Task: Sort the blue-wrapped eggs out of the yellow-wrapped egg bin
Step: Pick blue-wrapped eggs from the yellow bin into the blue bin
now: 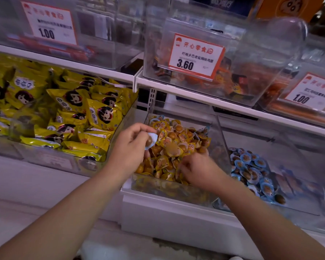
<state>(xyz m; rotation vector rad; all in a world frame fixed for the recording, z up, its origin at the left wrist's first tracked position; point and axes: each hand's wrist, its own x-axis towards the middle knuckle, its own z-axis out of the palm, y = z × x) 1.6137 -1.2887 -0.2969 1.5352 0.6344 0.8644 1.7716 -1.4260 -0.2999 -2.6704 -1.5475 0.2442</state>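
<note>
Just left of the frame's centre, the left hand [130, 145] pinches one blue-wrapped egg [150, 141], a brown oval under a pale blue, glossy film with a rounded rim, held just above the pile at the left edge of the yellow-wrapped egg bin [176, 190]. Right of centre and slightly lower, the right hand [195, 170] is blurred; its fingers curl down into the heap of yellow-wrapped eggs [174, 149], and I cannot tell whether they grip anything. The two hands are apart, with packets showing between them.

The bin is clear, hard plastic with straight walls and a low front lip; its heap of small, crinkly, shiny packets, too many to count, fills it nearly to the rim, with some bare wall at the back. Touching its right wall stands a second clear bin [296, 207], holding a shallower layer of blue-wrapped eggs [251, 166] banked against its left side, the rest of its floor bare toward the right of the frame.

At the left, a third bin holds flat yellow foil pouches [94, 113] printed with a cartoon face. Along the upper shelf, more clear boxes carry three white, orange-edged price cards; the middle card [195, 56] reads 3.60.
</note>
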